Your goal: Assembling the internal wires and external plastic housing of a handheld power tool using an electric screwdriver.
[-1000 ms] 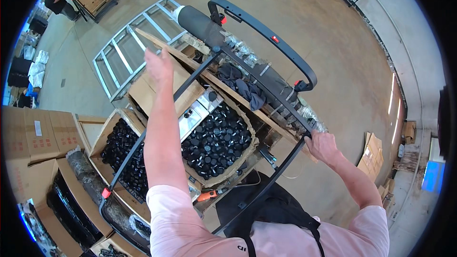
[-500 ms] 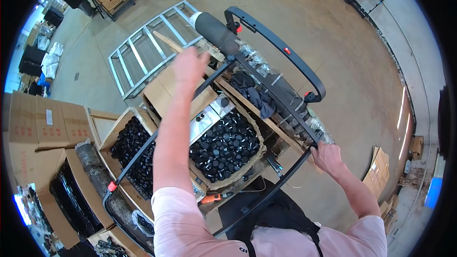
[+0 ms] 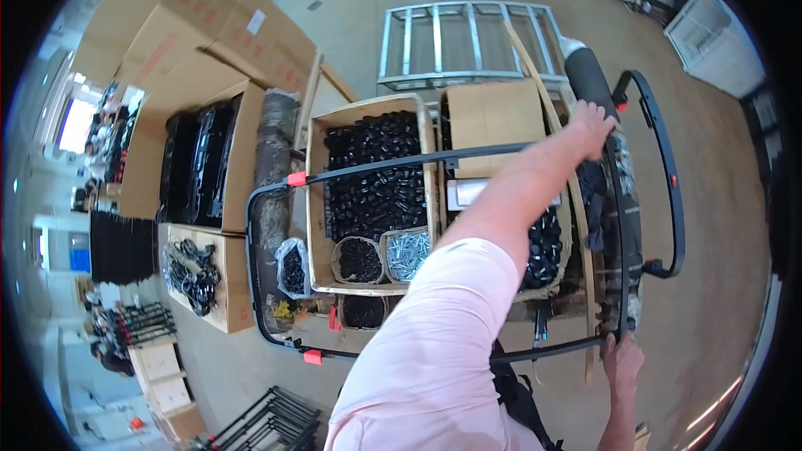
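1. Left hand (image 3: 594, 127), fingers closed on black frame (image 3: 468, 154), above the cart.
2. Right hand (image 3: 622, 363) grips the frame's near corner.
3. Cardboard box (image 3: 316, 200) holds black caps; small tub (image 3: 407, 254) holds screws.

Left arm stretched far forward and up across the view, pink sleeve to the elbow, bare forearm beyond; left hand (image 3: 595, 127) at full reach, palm down, fingers curled over and closed. Right hand (image 3: 622, 365) low at the lower right, forearm rising from the bottom edge, fingers wrapped in a closed grip
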The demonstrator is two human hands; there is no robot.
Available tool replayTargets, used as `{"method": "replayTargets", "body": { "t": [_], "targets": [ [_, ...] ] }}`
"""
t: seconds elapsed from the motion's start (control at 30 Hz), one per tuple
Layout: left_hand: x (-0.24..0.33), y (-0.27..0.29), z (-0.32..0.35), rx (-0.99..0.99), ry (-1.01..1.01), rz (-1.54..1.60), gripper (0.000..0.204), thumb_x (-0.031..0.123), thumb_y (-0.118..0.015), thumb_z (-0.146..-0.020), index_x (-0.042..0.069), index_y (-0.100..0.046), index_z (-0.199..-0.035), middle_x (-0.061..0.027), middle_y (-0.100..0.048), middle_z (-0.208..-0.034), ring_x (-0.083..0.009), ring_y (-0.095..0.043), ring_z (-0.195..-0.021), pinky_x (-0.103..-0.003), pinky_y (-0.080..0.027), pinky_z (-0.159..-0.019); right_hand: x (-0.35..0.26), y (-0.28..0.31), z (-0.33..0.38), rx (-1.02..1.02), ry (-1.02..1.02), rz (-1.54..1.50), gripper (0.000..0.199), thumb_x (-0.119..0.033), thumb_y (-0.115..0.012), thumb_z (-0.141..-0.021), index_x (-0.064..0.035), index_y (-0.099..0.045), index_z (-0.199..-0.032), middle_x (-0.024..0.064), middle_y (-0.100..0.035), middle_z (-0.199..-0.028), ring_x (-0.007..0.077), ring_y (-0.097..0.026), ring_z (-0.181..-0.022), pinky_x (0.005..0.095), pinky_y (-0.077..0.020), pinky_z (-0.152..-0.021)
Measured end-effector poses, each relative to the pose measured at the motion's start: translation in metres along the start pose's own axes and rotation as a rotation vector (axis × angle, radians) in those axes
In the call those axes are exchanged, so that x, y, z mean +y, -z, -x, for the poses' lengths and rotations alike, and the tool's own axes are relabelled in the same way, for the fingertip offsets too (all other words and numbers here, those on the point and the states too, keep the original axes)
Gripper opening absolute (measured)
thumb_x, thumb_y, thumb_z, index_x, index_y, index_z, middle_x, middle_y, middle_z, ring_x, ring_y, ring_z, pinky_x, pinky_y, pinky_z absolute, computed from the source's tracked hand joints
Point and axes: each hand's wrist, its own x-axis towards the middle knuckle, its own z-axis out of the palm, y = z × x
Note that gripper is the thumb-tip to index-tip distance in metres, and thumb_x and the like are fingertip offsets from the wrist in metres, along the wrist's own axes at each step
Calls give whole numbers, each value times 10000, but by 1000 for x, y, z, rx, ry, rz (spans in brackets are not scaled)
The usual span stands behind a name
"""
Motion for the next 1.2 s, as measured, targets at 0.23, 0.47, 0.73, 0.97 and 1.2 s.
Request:
{"method": "replayTargets", "body": {
  "t": [0.23,0.47,0.73,0.97,1.2],
  "targets": [
    [-37,-32,6,-208,243,55,599,618,-640,-964,178,-728,-1360,-33,-735,-1349,-227,-684,-1251,-434,-470,-1001,-34,-4,-14,37,111,37,337,-317,-675,-983,18,-657,-957,286,-713,-791,496,-713,-761,584,-563,-698],
    [-10,13,-16,-284,200,70,466,501,-620,-1005,179,-773,-1306,-10,-745,-1348,-195,-697,-1260,-452,-511,-982,-15,6,-7,46,17,9,334,-320,-692,-968,11,-652,-946,288,-714,-794,495,-720,-784,576,-574,-719],
    [16,16,-30,-311,106,63,379,402,-628,-1013,170,-798,-1259,-31,-760,-1325,-214,-708,-1255,-420,-544,-994,-9,12,2,16,-24,-41,325,-319,-701,-964,-1,-638,-941,277,-718,-784,487,-722,-771,571,-576,-716],
    [-24,-21,-4,-105,-70,-50,482,586,-606,-1009,169,-821,-1119,-47,-803,-1146,-232,-737,-1126,-422,-487,-953,-13,0,-11,-8,82,5,339,-327,-687,-977,7,-642,-945,269,-719,-782,484,-719,-759,575,-570,-706],
    [-63,-28,157,664,318,588,330,407,-689,-940,86,-754,-898,-136,-748,-934,-380,-707,-963,-524,-535,-869,-1,-10,-10,-11,27,48,416,-388,-654,-1003,28,-654,-1009,290,-713,-871,505,-699,-834,596,-544,-728]
  ]
}}
